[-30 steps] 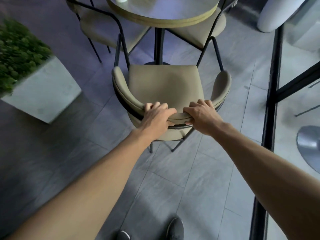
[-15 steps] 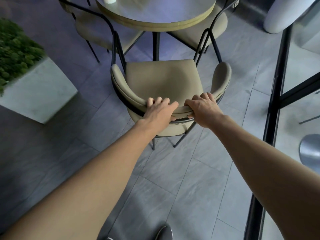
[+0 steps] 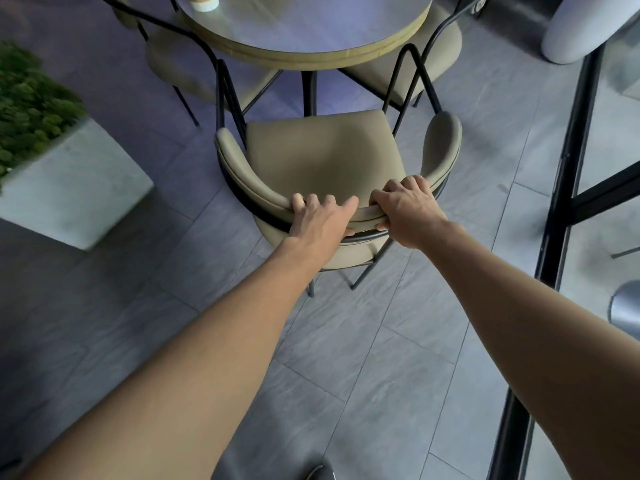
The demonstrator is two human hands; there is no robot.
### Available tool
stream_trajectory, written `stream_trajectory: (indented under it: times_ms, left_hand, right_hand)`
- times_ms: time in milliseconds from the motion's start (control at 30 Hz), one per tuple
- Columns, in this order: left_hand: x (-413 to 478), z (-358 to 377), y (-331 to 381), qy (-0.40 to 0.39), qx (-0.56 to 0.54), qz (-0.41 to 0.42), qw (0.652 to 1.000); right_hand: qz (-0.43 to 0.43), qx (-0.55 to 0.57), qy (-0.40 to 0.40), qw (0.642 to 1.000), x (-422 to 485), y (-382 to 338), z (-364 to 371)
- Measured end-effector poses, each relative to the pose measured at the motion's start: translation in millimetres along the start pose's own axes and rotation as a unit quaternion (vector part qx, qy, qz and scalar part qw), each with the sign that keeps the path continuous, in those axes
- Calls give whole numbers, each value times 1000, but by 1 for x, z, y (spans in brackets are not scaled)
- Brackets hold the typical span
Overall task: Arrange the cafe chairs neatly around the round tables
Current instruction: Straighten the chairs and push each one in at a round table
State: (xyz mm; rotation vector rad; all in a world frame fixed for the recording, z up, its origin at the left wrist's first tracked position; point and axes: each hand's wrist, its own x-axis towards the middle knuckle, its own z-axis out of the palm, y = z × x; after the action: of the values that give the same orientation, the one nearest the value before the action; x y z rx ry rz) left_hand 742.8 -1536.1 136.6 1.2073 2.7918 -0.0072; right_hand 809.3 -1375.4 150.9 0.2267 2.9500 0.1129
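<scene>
Olive padded black-framed cafe chair (image 3: 322,157) sits mid-frame, seat facing the round grey table (image 3: 329,58) directly above it; left hand (image 3: 320,220) and right hand (image 3: 405,209) clasp its curved backrest (image 3: 256,188) side by side.

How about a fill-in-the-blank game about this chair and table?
1. The left hand and right hand both grip the curved ____ of the chair.
2. The top of the table is ____ in shape.
3. The cup stands on the ____.
4. The green plant is on the person's ____ side.
Missing words: backrest, round, table, left.
</scene>
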Motion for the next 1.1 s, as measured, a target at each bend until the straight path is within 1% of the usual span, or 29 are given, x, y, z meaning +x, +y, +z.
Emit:
stream_trajectory:
  times_ms: [167, 333, 433, 533, 733, 933, 1100]
  left_hand:
    - [3, -3, 4, -6, -1, -7, 1000]
    - [5, -12, 7, -40, -1, -13, 999]
    - [3, -11, 9, -21, 49, -7, 999]
    - [1, -11, 11, -10, 70, 3, 997]
    - [0, -11, 11, -6, 63, 8, 998]
    - [-1, -7, 7, 11, 35, 14, 999]
    - [2, -7, 7, -9, 27, 13, 1000]
  right_hand:
    - [0, -2, -21, 1000, 4, 4, -4]
    - [20, 6, -32, 999, 7, 0, -8]
    - [25, 18, -29, 999, 6, -1, -8]
    - [15, 29, -39, 999, 6, 2, -9]
    - [-3, 39, -69, 997, 12, 9, -11]
    - [21, 34, -71, 997, 11, 2, -12]
    - [35, 14, -63, 997, 9, -5, -14]
